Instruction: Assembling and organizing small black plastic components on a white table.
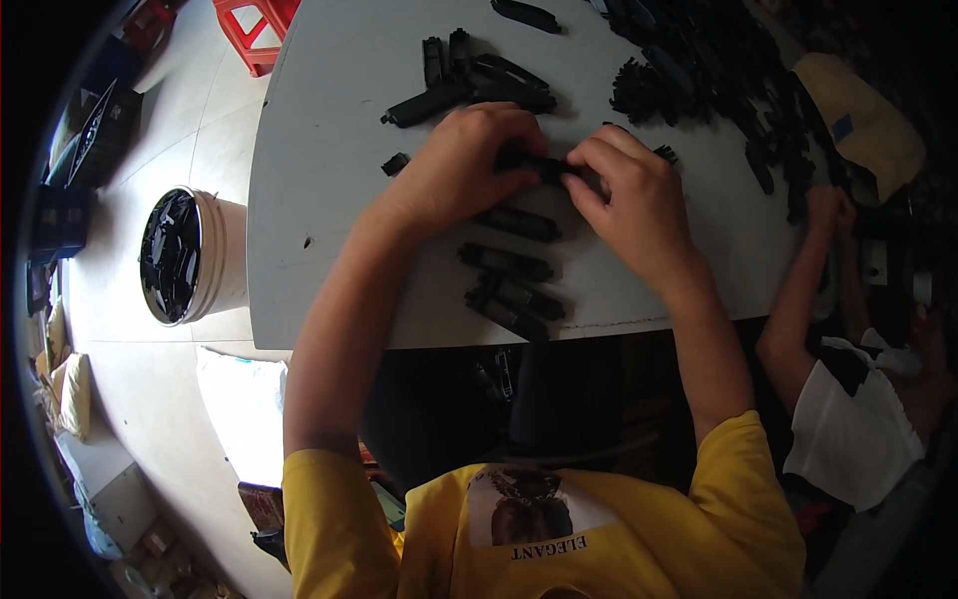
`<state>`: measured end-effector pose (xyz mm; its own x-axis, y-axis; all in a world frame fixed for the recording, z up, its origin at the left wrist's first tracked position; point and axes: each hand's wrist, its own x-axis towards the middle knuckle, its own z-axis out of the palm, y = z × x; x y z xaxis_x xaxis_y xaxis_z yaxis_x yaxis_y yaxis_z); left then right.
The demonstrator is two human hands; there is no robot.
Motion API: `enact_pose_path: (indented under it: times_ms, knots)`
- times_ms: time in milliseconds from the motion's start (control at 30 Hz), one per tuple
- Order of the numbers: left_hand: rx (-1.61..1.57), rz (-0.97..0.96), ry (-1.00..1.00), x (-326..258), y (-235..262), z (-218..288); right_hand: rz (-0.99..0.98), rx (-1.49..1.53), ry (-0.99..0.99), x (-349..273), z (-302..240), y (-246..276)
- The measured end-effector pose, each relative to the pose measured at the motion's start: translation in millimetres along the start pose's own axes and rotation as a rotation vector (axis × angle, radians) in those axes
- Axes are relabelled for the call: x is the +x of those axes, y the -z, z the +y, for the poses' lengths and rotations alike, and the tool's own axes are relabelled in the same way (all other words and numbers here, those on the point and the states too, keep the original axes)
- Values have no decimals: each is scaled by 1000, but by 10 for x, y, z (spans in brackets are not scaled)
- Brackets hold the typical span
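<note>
Over the white table [329, 190], both my hands are closed on a dark, elongated plastic part [548, 168], which is mostly covered by fingers. My left hand [464, 160] wraps round its left end, and the thumb and fingers of my right hand [629, 185] pinch its right end. Just nearer to me lie several loose black elongated parts [507, 262] in a rough column. Beyond my left hand sits a cluster of similar black parts [429, 103], and a small black piece [396, 164] lies beside my left wrist.
A large heap of black parts [689, 60] covers the far right of the table. Another person's arms [798, 270] reach in at the right, near a tan bag [858, 120]. On the floor at left stand a white bucket [215, 255] of black pieces and a red stool [257, 35].
</note>
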<state>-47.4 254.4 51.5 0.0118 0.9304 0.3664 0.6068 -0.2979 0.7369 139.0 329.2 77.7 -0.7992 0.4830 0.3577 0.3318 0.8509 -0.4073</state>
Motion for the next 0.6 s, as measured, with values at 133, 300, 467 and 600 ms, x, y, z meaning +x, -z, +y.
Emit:
enact_pose_path:
  times_ms: [133, 300, 467, 600]
  knots:
    - [-36, -18, 16, -11, 0, -19, -25, -78, 91, 43, -17, 47]
    - [-56, -44, 71, -16, 19, 10, -280, -34, -118, 270, -37, 93]
    - [-90, -11, 62, -62, -2, 33, -414, -140, -60, 392, -138, 63]
    - [-35, -12, -11, -50, 45, 16, -366, -170, 14, 371, -93, 11]
